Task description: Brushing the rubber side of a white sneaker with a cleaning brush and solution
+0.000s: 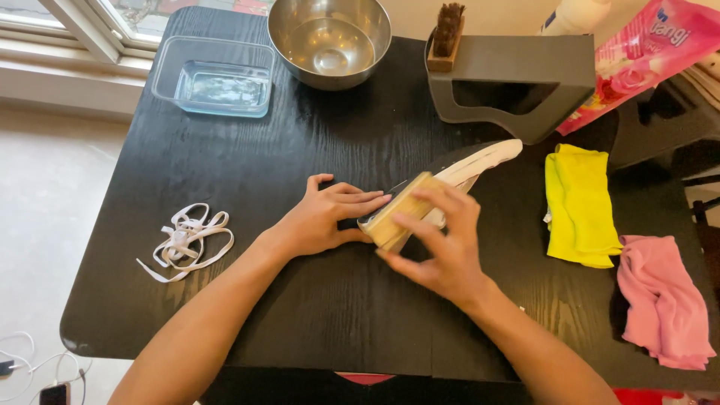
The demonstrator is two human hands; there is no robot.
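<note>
A dark shoe with a white sole [480,159] lies on its side in the middle of the black table [315,307]. My left hand [326,214] rests on the shoe's near end and holds it down. My right hand [446,240] grips a pale wooden brush [397,214] that lies against the shoe. Most of the shoe's upper is hidden behind the two hands and the brush.
White shoelaces [186,240] lie at the left. A clear glass dish [217,75] and a steel bowl [330,41] stand at the back. A second brush [448,34] sits on a grey stand [517,79]. Yellow cloth [577,206], pink cloth [664,300] and a pink pouch [645,52] lie right.
</note>
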